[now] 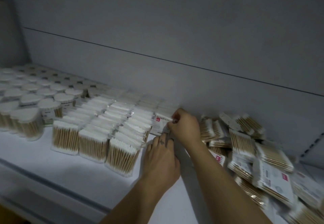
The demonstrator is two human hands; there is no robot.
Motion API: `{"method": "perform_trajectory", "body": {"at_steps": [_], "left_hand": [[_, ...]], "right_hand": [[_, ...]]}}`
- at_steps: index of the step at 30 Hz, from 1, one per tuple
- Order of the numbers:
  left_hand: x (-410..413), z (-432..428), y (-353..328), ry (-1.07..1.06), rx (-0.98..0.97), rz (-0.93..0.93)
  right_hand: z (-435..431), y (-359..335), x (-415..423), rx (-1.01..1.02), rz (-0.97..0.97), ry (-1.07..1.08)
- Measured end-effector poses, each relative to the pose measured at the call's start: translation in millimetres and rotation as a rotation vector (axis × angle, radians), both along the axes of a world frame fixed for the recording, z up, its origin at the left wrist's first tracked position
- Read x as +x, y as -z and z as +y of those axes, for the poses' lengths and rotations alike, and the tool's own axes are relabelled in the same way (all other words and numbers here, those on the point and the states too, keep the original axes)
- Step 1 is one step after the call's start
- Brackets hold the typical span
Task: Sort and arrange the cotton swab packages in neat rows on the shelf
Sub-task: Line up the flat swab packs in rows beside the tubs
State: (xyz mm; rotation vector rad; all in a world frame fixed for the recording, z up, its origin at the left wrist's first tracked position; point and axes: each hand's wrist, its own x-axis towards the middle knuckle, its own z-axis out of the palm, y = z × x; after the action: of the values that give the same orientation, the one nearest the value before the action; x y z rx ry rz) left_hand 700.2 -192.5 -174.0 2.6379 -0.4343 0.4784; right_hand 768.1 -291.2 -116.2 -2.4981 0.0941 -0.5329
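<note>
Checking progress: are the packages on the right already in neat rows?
No, the packages on the right lie tilted and overlapping in a loose pile.

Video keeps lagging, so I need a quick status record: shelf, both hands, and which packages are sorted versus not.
shelf: white, lit from the front
neat rows: bagged swab packages standing upright, centre
loose pile: packages jumbled, on the right
tubs: lidded swab tubs, grouped at the left
held package: at the right end of the neat rows
right hand: pinches the held package
left hand: fingers at the near edge of the held package, grip unclear
</note>
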Motion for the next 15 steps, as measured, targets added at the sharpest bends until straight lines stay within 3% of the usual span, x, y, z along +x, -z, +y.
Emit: {"method": "perform_trajectory", "body": {"at_steps": [4,9,12,15], "left_hand": [[0.8,2.8,0.6,0.023,-0.006,-0.001],[0.3,0.0,-2.4,0.113,-0.037,-0.026],[-5.1,-10.6,-6.9,0.231,-0.102,-0.013],[-10.4,-21.7,-10.4,0.391,-0.078,0.036]], "right_hand": [[-5.2,-13.3,-14.5,-0.179,0.047,-0.023],[-58.0,-39.5,-66.6,-0.212,-0.152,0.164],[-73.5,-34.3,-92.8,-0.297,0.007,0.197],[-70.1,-21.0,-107.5,-0.359,0.14,0.088]]}}
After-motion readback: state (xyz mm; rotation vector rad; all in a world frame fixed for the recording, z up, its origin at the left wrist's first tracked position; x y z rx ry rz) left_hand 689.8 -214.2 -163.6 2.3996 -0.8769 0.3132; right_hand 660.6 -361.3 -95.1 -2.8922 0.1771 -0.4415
